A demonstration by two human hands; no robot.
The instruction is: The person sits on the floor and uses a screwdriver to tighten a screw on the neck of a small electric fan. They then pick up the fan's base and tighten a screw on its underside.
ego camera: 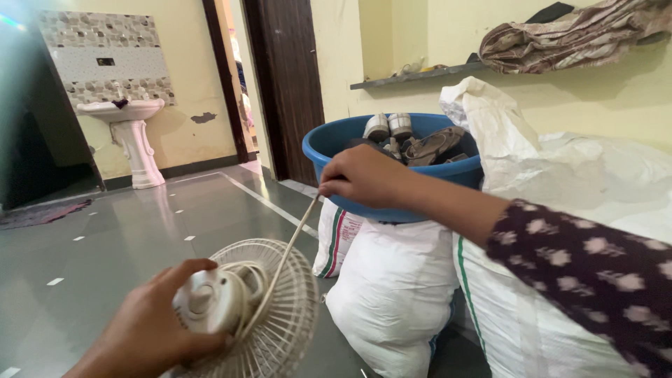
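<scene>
- The left hand (150, 325) is clenched around the fan (248, 308), gripping its white motor housing from behind, low in the view and close to the body.
- The fan's grille faces away from the person, tilted over the floor (105, 238).
- The right hand (364, 175) is closed in a pinch on the cord (290, 245), up beside the near rim of the blue tub (392, 210).
- The cord is the thing to watch: it runs taut in a straight slant, from loops wound about the motor housing up and to the right into the right hand.
- So its long axis points from the left hand towards the right; the wound end lies just beside the left hand, the free end is in the right.
- The tub sits on white sacks (399, 294), right of the fan and apart from it.
- A washbasin (129, 115) stands well off, by the far wall.
</scene>
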